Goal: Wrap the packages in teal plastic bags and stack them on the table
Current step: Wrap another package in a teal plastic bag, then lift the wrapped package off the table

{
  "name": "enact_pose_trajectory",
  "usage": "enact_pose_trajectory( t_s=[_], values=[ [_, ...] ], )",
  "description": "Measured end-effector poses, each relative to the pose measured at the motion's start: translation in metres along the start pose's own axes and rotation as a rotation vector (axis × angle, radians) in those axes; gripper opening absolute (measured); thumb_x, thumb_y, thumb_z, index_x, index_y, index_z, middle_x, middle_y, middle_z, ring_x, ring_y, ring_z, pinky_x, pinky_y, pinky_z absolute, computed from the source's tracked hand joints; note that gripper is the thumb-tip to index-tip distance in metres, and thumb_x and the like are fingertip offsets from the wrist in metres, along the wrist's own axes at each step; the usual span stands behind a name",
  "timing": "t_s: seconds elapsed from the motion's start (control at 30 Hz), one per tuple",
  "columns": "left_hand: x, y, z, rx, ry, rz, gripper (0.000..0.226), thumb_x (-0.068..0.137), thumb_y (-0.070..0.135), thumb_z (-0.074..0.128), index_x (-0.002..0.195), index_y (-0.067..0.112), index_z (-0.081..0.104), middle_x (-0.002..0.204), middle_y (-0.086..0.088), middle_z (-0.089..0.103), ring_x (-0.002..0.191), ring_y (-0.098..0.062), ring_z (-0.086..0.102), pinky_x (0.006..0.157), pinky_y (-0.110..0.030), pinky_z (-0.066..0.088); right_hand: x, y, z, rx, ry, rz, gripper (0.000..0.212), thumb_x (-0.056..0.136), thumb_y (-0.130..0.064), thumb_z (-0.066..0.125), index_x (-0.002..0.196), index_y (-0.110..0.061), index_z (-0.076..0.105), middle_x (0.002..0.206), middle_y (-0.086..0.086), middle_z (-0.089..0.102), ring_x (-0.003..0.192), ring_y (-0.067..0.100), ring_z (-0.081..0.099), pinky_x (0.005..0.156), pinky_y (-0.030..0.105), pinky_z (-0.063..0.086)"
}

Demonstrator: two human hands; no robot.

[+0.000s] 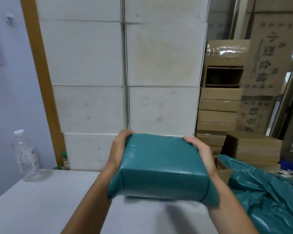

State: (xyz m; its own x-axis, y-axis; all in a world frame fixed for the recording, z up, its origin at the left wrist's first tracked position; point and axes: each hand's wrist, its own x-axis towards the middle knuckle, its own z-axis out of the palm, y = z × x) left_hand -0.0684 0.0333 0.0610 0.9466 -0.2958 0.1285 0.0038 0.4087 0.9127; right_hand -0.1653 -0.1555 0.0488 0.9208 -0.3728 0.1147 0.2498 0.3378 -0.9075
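L hand (118,149) & R hand (201,154) clamping teal-wrapped pkg (161,166) by opposite sides, holding it above table (41,200), loose teal bags (269,191) lying right of grip, bottle (24,154) standing far left

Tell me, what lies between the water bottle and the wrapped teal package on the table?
In the head view, only bare table lies between the water bottle and the wrapped teal package.

Underside of the teal plastic-wrapped rectangular package (161,166) is hidden, and its near bottom edge is motion-blurred. Fingertips of the left hand (119,149) and right hand (201,154) are hidden behind its far side. Loose teal plastic bags (267,191) are cut off at the right edge. Label on the clear plastic water bottle (25,156) is too small to read.
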Motion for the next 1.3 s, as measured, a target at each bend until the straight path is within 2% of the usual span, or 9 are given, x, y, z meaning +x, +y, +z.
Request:
enact_pose_trajectory(
  t_s=[0.27,0.4,0.53,0.73,0.87,1.0,1.1,1.2,1.3],
  values=[
    [0.121,0.014,0.027,0.189,0.043,0.075,0.042,0.106,0.009,0.04,0.064,0.013,0.042,0.04,0.009,0.047,0.032,0.0,0.044,0.037,-0.014,0.036,0.135,-0.025,0.003,-0.03,0.051,0.019,0.027,0.099,-0.022,0.057,0.077,-0.012,0.067,0.069,0.004,0.066,0.058,0.015,0.065,0.063,0.031,0.047],
    [0.153,-0.013,0.014,0.327,0.057,-0.013,0.032,0.102,0.029,0.041,0.079,0.01,0.053,0.073,-0.006,0.054,0.059,-0.017,0.049,0.059,-0.032,0.038,0.163,-0.004,-0.011,-0.139,0.154,0.02,0.022,0.092,-0.025,0.066,0.071,-0.017,0.07,0.071,0.002,0.066,0.065,0.017,0.062,0.068,0.034,0.045],
    [0.154,-0.021,0.006,0.493,0.161,0.15,0.052,0.094,0.046,0.036,0.085,0.017,0.078,0.091,0.004,0.079,0.085,-0.024,0.068,0.08,-0.039,0.049,0.163,0.001,-0.015,-0.319,0.359,0.01,0.022,0.082,-0.04,0.07,0.073,-0.021,0.064,0.073,-0.001,0.06,0.065,0.017,0.055,0.064,0.033,0.04],
    [0.15,-0.021,0.005,0.501,0.274,0.362,0.041,0.1,0.037,0.05,0.09,0.0,0.065,0.081,-0.006,0.064,0.07,-0.016,0.051,0.063,-0.034,0.04,0.162,0.008,-0.018,-0.388,0.527,-0.209,0.028,0.072,-0.042,0.07,0.078,-0.018,0.057,0.076,-0.001,0.059,0.071,0.019,0.055,0.068,0.037,0.045],
    [0.151,-0.019,0.002,0.505,0.242,0.29,0.035,0.099,0.031,0.05,0.088,0.007,0.073,0.081,0.001,0.068,0.076,-0.018,0.058,0.068,-0.034,0.045,0.165,0.008,-0.022,-0.446,0.486,-0.236,0.026,0.076,-0.037,0.068,0.07,-0.017,0.055,0.068,0.003,0.05,0.067,0.019,0.047,0.064,0.036,0.037],
    [0.147,-0.024,-0.009,0.391,0.118,0.175,0.028,0.095,0.03,0.051,0.098,0.024,0.079,0.1,0.002,0.078,0.101,-0.025,0.071,0.089,-0.044,0.055,0.169,0.008,-0.021,-0.438,0.451,-0.219,0.025,0.076,-0.038,0.066,0.067,-0.018,0.054,0.066,0.004,0.048,0.067,0.02,0.045,0.066,0.037,0.035],
    [0.137,-0.024,-0.013,0.36,0.048,0.136,0.027,0.101,0.021,0.051,0.112,0.029,0.074,0.109,0.007,0.077,0.102,-0.017,0.072,0.081,-0.032,0.057,0.17,0.005,-0.024,-0.431,0.426,-0.224,0.031,0.085,-0.03,0.067,0.062,-0.018,0.051,0.066,0.005,0.049,0.069,0.021,0.047,0.066,0.036,0.035],
    [0.124,-0.024,-0.02,0.361,-0.024,0.133,0.03,0.106,0.02,0.048,0.121,0.032,0.071,0.113,0.013,0.076,0.101,-0.006,0.072,0.076,-0.021,0.054,0.162,0.0,-0.029,-0.495,0.365,-0.175,0.029,0.095,-0.032,0.064,0.075,-0.011,0.066,0.077,0.01,0.062,0.073,0.023,0.055,0.07,0.036,0.041],
    [0.111,-0.023,-0.027,0.412,-0.079,0.159,0.037,0.109,0.026,0.039,0.136,0.031,0.064,0.127,0.016,0.069,0.114,0.0,0.064,0.087,-0.021,0.052,0.148,-0.008,-0.032,-0.499,0.319,-0.109,0.029,0.1,-0.027,0.055,0.093,-0.007,0.074,0.091,0.006,0.074,0.081,0.021,0.065,0.074,0.036,0.048]
  ],
)
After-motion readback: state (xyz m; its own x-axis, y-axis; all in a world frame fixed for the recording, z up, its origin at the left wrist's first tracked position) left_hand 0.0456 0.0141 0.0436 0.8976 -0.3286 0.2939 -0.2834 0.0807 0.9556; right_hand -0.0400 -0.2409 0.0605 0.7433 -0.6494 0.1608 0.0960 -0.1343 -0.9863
